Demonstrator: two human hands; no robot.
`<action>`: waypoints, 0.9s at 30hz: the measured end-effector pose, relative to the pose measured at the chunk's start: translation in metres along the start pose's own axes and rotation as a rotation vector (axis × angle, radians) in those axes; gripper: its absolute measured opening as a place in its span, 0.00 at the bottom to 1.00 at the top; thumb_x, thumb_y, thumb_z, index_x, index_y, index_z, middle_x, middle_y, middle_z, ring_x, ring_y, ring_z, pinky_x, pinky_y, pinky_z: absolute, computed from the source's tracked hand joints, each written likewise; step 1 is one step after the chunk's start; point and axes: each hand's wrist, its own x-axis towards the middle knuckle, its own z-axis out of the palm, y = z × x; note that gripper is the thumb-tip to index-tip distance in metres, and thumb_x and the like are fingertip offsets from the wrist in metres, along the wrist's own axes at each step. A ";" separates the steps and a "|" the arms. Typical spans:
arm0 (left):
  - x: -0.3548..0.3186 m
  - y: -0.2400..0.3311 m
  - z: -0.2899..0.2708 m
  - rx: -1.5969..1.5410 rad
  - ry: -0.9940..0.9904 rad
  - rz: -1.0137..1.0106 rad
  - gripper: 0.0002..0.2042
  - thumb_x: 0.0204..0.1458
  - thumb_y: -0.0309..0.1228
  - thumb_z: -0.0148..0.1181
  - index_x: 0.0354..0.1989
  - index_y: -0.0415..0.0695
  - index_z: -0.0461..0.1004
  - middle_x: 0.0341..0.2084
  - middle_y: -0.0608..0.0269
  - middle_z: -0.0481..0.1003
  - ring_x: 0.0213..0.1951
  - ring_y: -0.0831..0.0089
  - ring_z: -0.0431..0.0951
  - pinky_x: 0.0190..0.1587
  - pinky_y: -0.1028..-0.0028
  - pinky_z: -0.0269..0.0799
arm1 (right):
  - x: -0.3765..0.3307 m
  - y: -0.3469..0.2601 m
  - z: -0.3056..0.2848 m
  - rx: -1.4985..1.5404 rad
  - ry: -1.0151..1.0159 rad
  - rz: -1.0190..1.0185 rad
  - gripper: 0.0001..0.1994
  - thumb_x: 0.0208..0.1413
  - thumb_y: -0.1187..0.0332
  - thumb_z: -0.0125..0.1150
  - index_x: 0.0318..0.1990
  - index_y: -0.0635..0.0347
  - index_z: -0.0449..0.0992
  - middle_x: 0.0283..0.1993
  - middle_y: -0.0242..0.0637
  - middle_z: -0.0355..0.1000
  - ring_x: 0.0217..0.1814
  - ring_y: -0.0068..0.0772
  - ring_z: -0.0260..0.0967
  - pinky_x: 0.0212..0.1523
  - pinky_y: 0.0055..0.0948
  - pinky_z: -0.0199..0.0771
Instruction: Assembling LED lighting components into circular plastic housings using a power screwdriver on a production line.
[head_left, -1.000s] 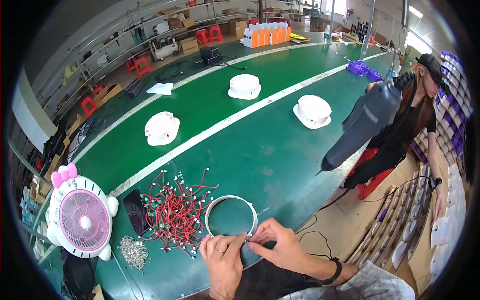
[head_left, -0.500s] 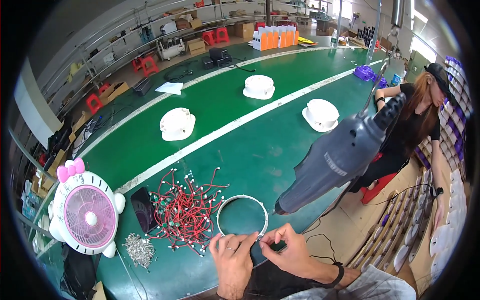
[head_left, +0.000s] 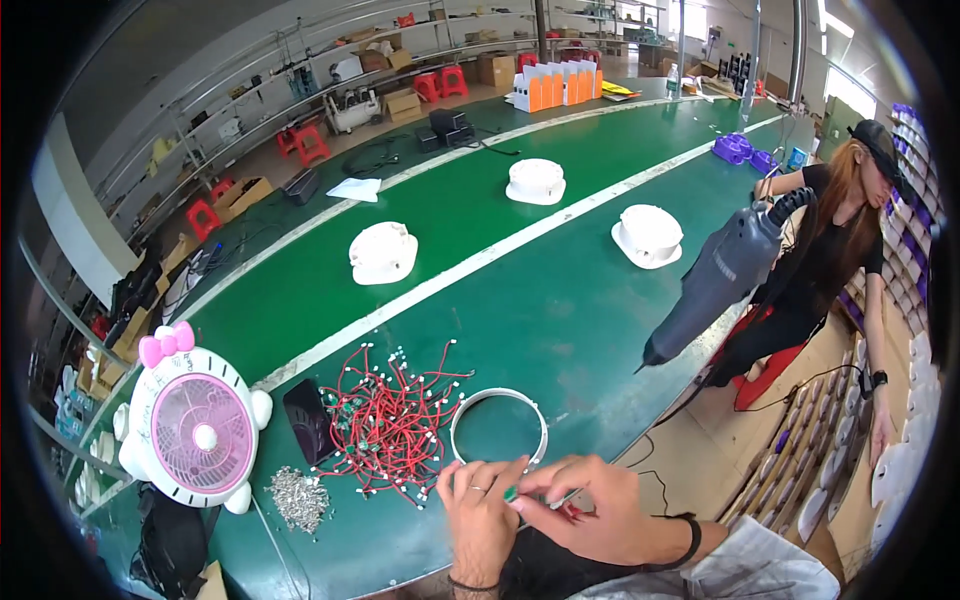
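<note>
A thin white ring (head_left: 543,428) is at the bench's near edge, its near side behind my fingers. My left hand (head_left: 478,520) is closed at that near rim, fingertips bent over it; the exact grip is partly hidden. Close beside it, my right hand (head_left: 605,508) pinches a small green circuit board (head_left: 511,494), with a bit of red wire (head_left: 572,511) showing under the fingers. Left of the ring lies a tangled heap of red wires (head_left: 395,430) with white connectors and green boards. A pile of small metal screws (head_left: 299,499) sits nearer the fan.
A pink-and-white fan (head_left: 205,437) and a dark phone-like slab (head_left: 307,421) stand at left. A grey electric screwdriver (head_left: 715,280) hangs at right. Three white round housings (head_left: 383,252) lie farther back. Another person (head_left: 830,240) sits at right beside stacked parts.
My right hand has turned and drawn back slightly from the ring, and a green board now shows in its fingers. The screwdriver appears farther right and away as the view shifted.
</note>
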 end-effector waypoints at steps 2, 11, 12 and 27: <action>-0.003 0.019 -0.001 -0.120 0.040 -0.099 0.21 0.46 0.22 0.61 0.51 0.53 0.81 0.42 0.71 0.78 0.52 0.68 0.72 0.62 0.54 0.58 | 0.033 -0.016 0.003 -0.063 0.010 -0.250 0.15 0.50 0.77 0.74 0.36 0.59 0.69 0.37 0.37 0.81 0.33 0.33 0.80 0.35 0.29 0.79; -0.099 0.012 -0.037 0.491 -0.151 0.036 0.16 0.68 0.37 0.46 0.59 0.44 0.66 0.48 0.61 0.76 0.52 0.69 0.74 0.53 0.63 0.75 | 0.095 -0.012 0.005 -0.089 -0.397 -0.270 0.15 0.57 0.65 0.66 0.46 0.61 0.70 0.47 0.46 0.74 0.55 0.51 0.71 0.58 0.48 0.68; -0.104 0.007 -0.041 0.497 -0.151 0.024 0.16 0.68 0.37 0.46 0.59 0.44 0.66 0.48 0.61 0.76 0.52 0.69 0.74 0.53 0.63 0.75 | 0.087 -0.007 -0.009 -0.031 -0.521 -0.282 0.17 0.57 0.63 0.67 0.48 0.61 0.71 0.52 0.48 0.72 0.57 0.52 0.70 0.59 0.48 0.68; -0.055 -0.051 -0.062 0.256 0.625 -0.132 0.12 0.64 0.28 0.53 0.50 0.35 0.77 0.45 0.44 0.78 0.46 0.55 0.78 0.56 0.56 0.73 | 0.204 0.074 0.096 -0.172 -0.339 -0.327 0.19 0.47 0.63 0.75 0.42 0.65 0.76 0.61 0.56 0.64 0.62 0.59 0.67 0.63 0.46 0.70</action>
